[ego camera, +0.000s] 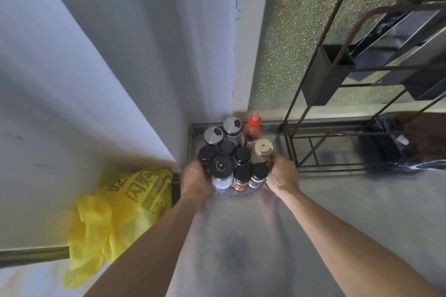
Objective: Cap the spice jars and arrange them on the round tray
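At counter's back-left corner, both my hands, left hand (195,177) & right hand (282,173), fingers curled tight on opposite rims of the round tray (237,191), steadying the capped spice jars (241,155) packed w/ no gaps.

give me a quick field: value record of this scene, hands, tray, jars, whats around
left hand: gripping the left edge of the round tray
right hand: gripping the tray's right edge
jars: clustered upright on the tray, all capped; mostly black lids, two steel shaker tops at the back, one beige cap
red-capped bottle: upright at the back
surface: grey counter in a wall corner
nearby: yellow plastic bag to the left, metal rack to the right
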`<state>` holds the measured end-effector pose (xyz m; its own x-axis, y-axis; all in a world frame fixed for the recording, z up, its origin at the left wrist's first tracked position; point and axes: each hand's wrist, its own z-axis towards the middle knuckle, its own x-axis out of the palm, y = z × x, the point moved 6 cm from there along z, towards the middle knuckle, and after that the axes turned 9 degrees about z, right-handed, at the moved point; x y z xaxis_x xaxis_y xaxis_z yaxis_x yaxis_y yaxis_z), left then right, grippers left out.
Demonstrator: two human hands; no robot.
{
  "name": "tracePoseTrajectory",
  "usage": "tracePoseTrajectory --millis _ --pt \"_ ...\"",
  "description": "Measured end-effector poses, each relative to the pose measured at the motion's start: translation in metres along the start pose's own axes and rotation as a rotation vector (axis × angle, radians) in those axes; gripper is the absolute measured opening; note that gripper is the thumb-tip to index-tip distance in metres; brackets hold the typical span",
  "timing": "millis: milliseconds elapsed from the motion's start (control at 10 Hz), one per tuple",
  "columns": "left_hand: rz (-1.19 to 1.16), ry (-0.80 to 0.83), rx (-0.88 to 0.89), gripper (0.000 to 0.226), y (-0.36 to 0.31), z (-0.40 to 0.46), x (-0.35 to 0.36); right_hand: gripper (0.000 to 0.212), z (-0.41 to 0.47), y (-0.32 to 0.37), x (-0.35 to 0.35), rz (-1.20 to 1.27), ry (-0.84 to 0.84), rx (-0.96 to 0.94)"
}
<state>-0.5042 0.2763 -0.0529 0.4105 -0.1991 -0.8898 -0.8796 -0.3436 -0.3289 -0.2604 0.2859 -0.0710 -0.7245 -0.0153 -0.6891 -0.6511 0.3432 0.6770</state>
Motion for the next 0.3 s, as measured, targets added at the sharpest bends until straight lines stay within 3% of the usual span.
tracePoseTrajectory --millis 300 --pt "-0.063 -0.123 0.084 0.023 0.005 -0.029 -0.002 0.026 -0.044 0.000 -0.010 -0.078 -0.004 -0.042"
